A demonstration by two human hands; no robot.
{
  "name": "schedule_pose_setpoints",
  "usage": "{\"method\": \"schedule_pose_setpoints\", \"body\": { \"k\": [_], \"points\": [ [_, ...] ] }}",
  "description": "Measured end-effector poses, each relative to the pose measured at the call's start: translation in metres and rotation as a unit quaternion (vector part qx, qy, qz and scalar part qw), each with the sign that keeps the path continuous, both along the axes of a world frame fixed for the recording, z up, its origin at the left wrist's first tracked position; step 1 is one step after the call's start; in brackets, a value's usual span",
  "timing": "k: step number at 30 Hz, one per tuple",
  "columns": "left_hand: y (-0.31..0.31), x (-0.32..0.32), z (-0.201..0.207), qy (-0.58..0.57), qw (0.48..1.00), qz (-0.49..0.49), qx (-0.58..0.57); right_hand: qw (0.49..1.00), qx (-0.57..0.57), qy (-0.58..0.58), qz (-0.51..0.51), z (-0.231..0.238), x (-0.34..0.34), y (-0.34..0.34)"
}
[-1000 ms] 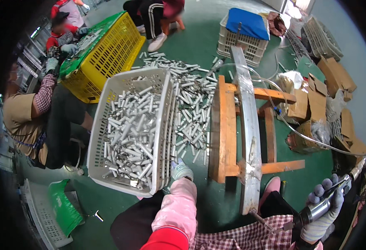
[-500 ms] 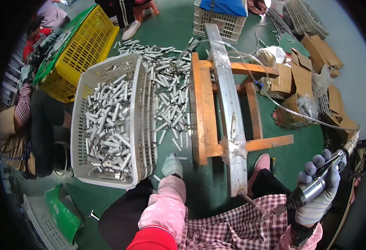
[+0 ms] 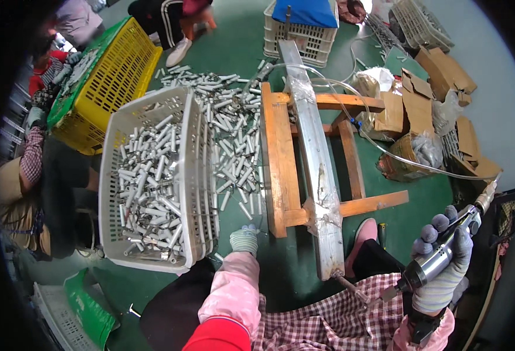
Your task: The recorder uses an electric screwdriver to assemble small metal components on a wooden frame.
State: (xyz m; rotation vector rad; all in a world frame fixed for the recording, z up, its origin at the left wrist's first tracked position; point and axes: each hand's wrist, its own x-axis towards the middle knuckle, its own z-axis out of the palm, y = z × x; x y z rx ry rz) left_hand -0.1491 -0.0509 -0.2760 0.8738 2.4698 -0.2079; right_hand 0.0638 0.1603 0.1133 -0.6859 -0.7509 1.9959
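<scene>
My left hand (image 3: 245, 240), in a striped glove, is low over the floor between the crate and the wooden stand. Its fingers are drawn together, and their tips are hidden. Grey metal tubes (image 3: 244, 209) lie scattered just beyond it. My right hand (image 3: 445, 278), also gloved, is closed around a silver and black pneumatic hand tool (image 3: 432, 268) fed by a clear air hose (image 3: 412, 159). The tool's tip points left, close to a rusty rod (image 3: 349, 286) that sticks out of the near end of a long metal beam (image 3: 323, 193).
The beam lies across a wooden stand (image 3: 281, 169). At left, a white crate (image 3: 190, 175) is full of tubes, with a yellow crate (image 3: 120, 76) behind it. Cardboard boxes (image 3: 416, 111) line the right wall. Another person's arm (image 3: 33, 149) shows at far left.
My left hand has drawn in slightly, and a tube beside its fingertips no longer shows. The whole view has shifted a little; my right hand still holds the tool.
</scene>
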Motion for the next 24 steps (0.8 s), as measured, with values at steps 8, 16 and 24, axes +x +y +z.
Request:
{"method": "schedule_pose_setpoints", "body": {
  "k": [8, 16, 24],
  "points": [
    [-0.018, 0.015, 0.057, -0.012, 0.982, 0.121, 0.145, 0.999, 0.006, 0.043, 0.01, 0.005, 0.027, 0.006],
    [-0.004, 0.013, 0.186, 0.067, 0.88, 0.173, 0.437, 0.995, 0.058, 0.026, -0.071, 0.026, 0.038, 0.006],
    [0.024, 0.122, 0.346, -0.381, 0.699, 0.2, 0.571, 0.99, 0.039, 0.111, -0.085, 0.026, 0.064, 0.019]
  ]
}}
